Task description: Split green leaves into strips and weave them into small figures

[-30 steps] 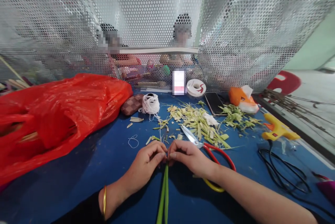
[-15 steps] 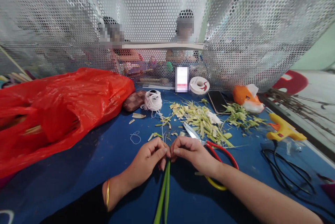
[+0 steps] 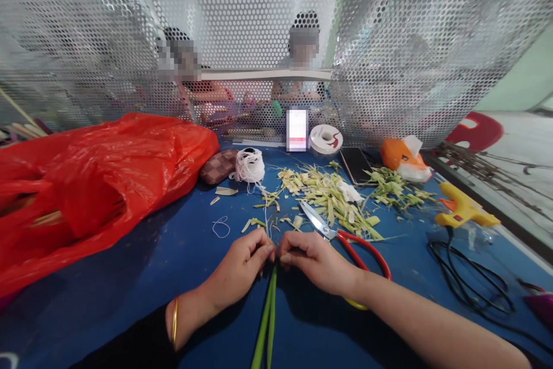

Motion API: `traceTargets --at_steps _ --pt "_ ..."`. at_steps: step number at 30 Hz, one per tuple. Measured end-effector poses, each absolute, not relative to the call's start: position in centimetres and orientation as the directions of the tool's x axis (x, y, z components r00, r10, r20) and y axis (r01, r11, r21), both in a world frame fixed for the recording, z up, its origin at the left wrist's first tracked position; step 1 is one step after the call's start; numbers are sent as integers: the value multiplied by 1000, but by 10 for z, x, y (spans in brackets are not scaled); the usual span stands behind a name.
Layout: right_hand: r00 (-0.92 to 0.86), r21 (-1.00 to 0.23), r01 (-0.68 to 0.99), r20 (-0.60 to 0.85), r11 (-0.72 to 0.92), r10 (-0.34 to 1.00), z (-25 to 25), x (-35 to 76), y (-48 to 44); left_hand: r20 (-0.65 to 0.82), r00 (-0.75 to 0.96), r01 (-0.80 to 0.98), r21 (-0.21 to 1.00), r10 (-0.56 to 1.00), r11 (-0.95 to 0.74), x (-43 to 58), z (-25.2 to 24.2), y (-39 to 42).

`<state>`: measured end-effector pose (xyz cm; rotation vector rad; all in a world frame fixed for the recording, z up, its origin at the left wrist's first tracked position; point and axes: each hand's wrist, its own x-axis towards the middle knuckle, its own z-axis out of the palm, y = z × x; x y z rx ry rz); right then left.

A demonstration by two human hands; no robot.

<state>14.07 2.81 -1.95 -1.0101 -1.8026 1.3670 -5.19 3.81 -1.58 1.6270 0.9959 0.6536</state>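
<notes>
Two long green stems (image 3: pixel 268 317) run from the front edge of the table up to a joined tip between my hands. My left hand (image 3: pixel 244 262), with a gold bangle at the wrist, is closed in a pinch at that tip. Close on the other side, my right hand (image 3: pixel 317 259) is also pinched; what lies in its fingers is hidden. White string (image 3: pixel 266 222) trails from a loose ball of string (image 3: pixel 249 166) down to my fingers. Scissors (image 3: pixel 332 234) with red and yellow handles lie open, partly under my right forearm.
Leaf trimmings (image 3: pixel 328 193) are heaped behind the scissors. A red plastic bag (image 3: pixel 142 167) fills the left. At the right are a yellow glue gun (image 3: pixel 464 210) with a black cord, a phone (image 3: pixel 355 166) and an orange tissue pack (image 3: pixel 404 159). A ribbon roll (image 3: pixel 326 140) stands behind; people sit beyond perforated sheeting.
My hands have drawn slightly apart at the stem tip, the right one shifting a little down. The whole view has shifted slightly.
</notes>
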Motion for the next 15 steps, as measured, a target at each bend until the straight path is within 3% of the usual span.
traceTargets --at_steps 9,15 --pt "-509 -956 228 43 183 859 -22 140 30 -95 479 258 966 872 -37 -53 -17 40" --pt "-463 -951 240 65 196 884 -27 138 32 -137 353 134 986 926 95 -50 -14 43"
